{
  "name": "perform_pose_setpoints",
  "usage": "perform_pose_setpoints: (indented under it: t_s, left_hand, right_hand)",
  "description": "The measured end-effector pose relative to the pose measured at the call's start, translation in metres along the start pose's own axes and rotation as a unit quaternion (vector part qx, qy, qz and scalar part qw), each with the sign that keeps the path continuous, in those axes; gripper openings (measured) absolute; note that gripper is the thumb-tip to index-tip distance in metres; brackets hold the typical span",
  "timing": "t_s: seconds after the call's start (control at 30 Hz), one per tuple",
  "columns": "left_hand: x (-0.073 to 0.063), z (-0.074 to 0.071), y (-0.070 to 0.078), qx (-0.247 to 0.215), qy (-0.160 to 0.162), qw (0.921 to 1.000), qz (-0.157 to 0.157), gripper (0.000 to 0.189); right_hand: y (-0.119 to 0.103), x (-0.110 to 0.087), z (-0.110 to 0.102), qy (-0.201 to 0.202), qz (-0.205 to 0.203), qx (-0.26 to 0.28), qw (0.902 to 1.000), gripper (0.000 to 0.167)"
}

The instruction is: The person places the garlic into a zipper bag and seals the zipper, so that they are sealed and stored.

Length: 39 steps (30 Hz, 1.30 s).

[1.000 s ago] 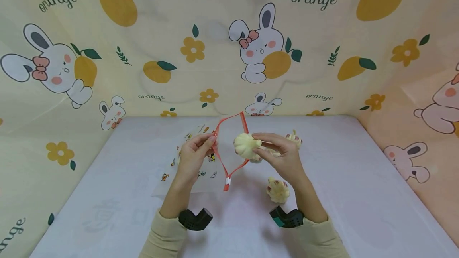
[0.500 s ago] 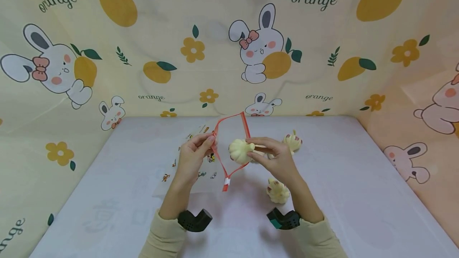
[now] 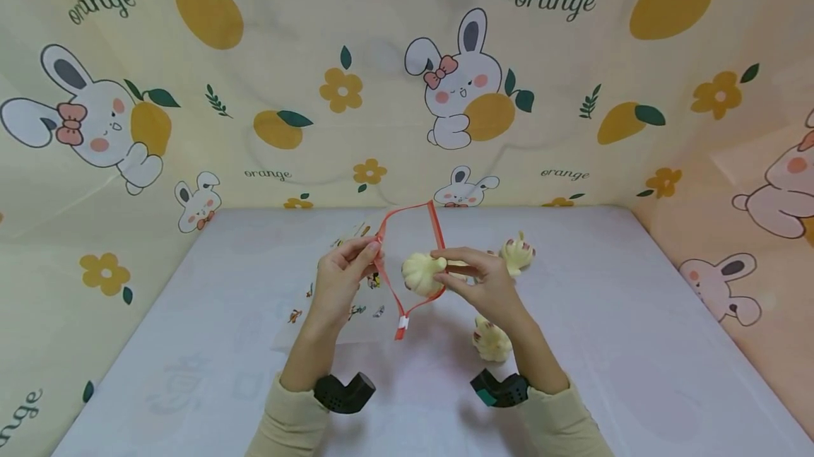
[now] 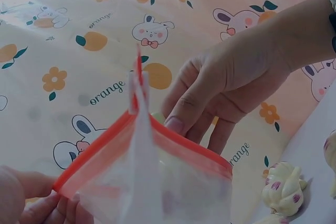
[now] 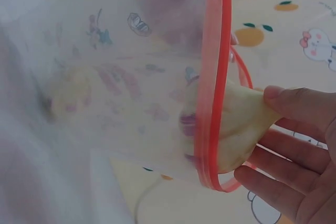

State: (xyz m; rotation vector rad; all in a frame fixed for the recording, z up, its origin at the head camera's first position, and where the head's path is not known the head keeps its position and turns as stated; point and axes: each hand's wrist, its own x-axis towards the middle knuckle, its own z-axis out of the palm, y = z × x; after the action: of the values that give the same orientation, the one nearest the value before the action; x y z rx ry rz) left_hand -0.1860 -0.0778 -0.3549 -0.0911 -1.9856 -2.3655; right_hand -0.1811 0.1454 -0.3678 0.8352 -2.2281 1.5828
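Observation:
My left hand (image 3: 340, 280) pinches the red rim of a see-through zip bag (image 3: 437, 224), printed with small cartoon figures. The bag's mouth gapes wide, facing right, and a white slider (image 3: 403, 321) sits at its near corner. With thumb and fingers, my right hand (image 3: 488, 289) holds a pale garlic bulb (image 3: 420, 275) by its stem. In the right wrist view the garlic bulb (image 5: 239, 129) is partly past the red rim, its purple-marked end inside. Deeper in the bag shows a blurred pale shape with purple marks (image 5: 71, 95), seemingly another garlic bulb.
On the white table (image 3: 191, 344), one garlic bulb (image 3: 518, 253) lies behind my right hand and another garlic bulb (image 3: 492, 339) lies nearer, beside my right wrist. More pale garlic is partly hidden behind my right fingers. A rabbit-and-orange printed cloth (image 3: 381, 125) walls the back and sides.
My right hand has moved left and slightly down, bringing the garlic bulb from the right side of the bag's mouth into it. My left hand keeps its place on the rim.

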Motion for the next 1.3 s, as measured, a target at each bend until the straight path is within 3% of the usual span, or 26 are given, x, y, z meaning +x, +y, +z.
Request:
perform_pose_setpoints:
  t_s: [0.27, 0.67, 0.87, 1.1, 1.3]
  left_hand:
    - [0.001, -0.001, 0.001, 0.004, 0.007, 0.9999, -0.008, 0.027]
    - [0.002, -0.007, 0.002, 0.022, 0.013, 0.9996, 0.008, 0.029]
    - [0.003, -0.008, 0.001, 0.012, 0.019, 0.9998, 0.0, 0.026]
    - [0.004, -0.009, 0.0, 0.003, 0.021, 0.9998, 0.001, 0.026]
    - [0.004, -0.008, 0.0, 0.005, 0.021, 0.9998, -0.002, 0.026]
  right_hand:
    - [0.001, 0.001, 0.0, -0.006, 0.018, -0.015, 0.9997, 0.031]
    - [0.007, -0.005, -0.011, -0.027, 0.065, -0.041, 0.9967, 0.028]
    - [0.014, -0.009, -0.016, -0.013, 0.067, -0.057, 0.996, 0.023]
    - [0.023, -0.019, -0.03, -0.053, 0.1, -0.092, 0.9893, 0.022]
    - [0.028, -0.027, -0.041, -0.062, 0.08, -0.115, 0.9882, 0.024]
